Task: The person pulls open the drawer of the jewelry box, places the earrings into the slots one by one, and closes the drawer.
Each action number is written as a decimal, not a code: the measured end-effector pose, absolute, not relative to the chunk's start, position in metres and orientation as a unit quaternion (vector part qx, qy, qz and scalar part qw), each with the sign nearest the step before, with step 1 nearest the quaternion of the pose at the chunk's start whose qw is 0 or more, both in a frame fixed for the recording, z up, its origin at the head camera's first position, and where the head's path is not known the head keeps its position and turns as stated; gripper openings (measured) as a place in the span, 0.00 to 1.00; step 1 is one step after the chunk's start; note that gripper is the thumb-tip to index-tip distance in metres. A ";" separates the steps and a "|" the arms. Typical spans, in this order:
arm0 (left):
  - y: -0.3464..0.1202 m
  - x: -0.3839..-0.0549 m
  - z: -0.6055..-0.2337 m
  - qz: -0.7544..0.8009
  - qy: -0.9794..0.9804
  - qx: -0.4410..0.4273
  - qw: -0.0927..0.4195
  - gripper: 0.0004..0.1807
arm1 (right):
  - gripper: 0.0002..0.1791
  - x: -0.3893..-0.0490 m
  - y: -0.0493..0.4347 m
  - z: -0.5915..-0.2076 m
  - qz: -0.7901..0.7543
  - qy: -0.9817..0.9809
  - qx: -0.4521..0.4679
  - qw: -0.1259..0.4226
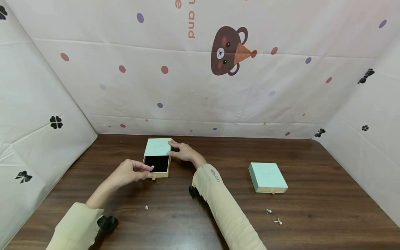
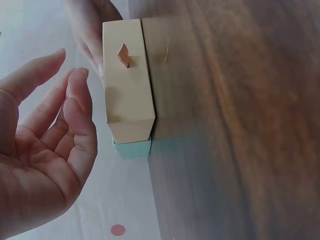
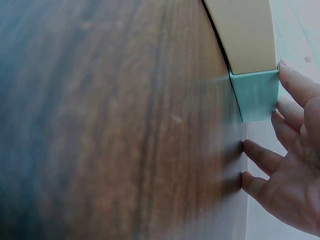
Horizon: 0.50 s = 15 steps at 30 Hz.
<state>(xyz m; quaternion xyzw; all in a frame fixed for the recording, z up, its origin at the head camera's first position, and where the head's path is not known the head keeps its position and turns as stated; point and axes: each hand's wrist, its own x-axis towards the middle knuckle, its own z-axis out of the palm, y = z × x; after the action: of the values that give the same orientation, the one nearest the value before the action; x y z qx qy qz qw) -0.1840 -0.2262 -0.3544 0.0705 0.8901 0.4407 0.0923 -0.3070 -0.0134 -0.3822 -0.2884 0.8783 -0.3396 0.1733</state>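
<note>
A mint-green box (image 1: pixel 157 147) stands at the back left of the table, its cream drawer (image 1: pixel 161 175) pulled toward me and showing a black lining. At the drawer's front left, my left hand (image 1: pixel 129 172) pinches a small whitish earring (image 1: pixel 152 167) at its fingertips. That earring is hidden in the left wrist view, where an orange pull tab (image 2: pixel 123 56) shows on the drawer. My right hand (image 1: pixel 185 152) touches the right side of the mint cover, thumb and forefinger spread along its edge. Two of its other fingers (image 3: pixel 262 159) reach down to the table in the right wrist view.
Another mint box (image 1: pixel 268 177), closed, sits to the right. Two small earrings, one studded (image 1: pixel 268 211) and one with a pin (image 1: pixel 278 221), lie in front of it. One more small earring (image 1: pixel 146 207) lies near my left sleeve. Printed cloth (image 1: pixel 187 90) walls the table's back and sides.
</note>
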 end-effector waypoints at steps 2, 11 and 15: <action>-0.226 -0.182 -0.354 0.443 0.889 0.070 0.094 0.16 | 0.33 -0.307 -0.014 -0.382 -0.341 0.878 -0.288 0.175; -0.227 -0.176 -0.355 0.447 0.886 0.079 0.097 0.16 | 0.33 -0.307 -0.013 -0.382 -0.342 0.876 -0.293 0.177; -0.227 -0.174 -0.357 0.445 0.886 0.080 0.101 0.16 | 0.33 -0.307 -0.012 -0.382 -0.344 0.875 -0.292 0.178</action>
<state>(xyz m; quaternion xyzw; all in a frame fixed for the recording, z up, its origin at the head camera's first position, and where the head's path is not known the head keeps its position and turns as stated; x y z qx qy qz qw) -0.1742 -0.2266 -0.3565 0.0802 0.8860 0.4455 0.1006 -0.3071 -0.0123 -0.3825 -0.2917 0.8747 -0.3436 0.1784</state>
